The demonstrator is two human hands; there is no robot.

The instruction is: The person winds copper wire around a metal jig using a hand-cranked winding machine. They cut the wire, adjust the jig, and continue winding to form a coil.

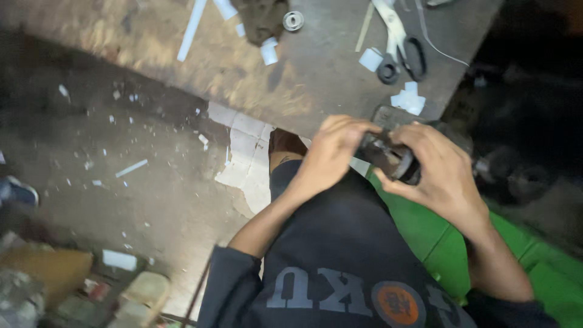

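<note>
Hands of one seated person, seen from the head camera, meet over a dark metal part (392,159) held at the edge of a worn workbench (316,79). Left hand (333,153) curls over the part's near-left side, fingers bent and closed against it; right hand (438,170) wraps the part from the right, thumb and fingers closed around its rounded body. Both hands thus grip the same object, which sits between them just above the person's lap, partly hidden by the fingers; its exact shape cannot be told, though a cylindrical dark section with a lighter metal band shows between the palms.

Workbench surface behind the hands carries scissors (401,36) with pale blades and black handles, a black ring (388,71) just beside them, several small white offcuts (408,100), a white strip (192,29), a short white tube piece (269,51), a small round metal bearing-like disc (293,20) and a dark rag (262,18).

Below the bench, a dusty concrete floor (121,170) is scattered with white scraps, and a patch of broken pale tile (246,158) lies near the person's knee. A green surface (449,243) extends under the right forearm. Dark shorts and a dark printed shirt fill the lower centre. Blurred clutter occupies the lower left corner.
</note>
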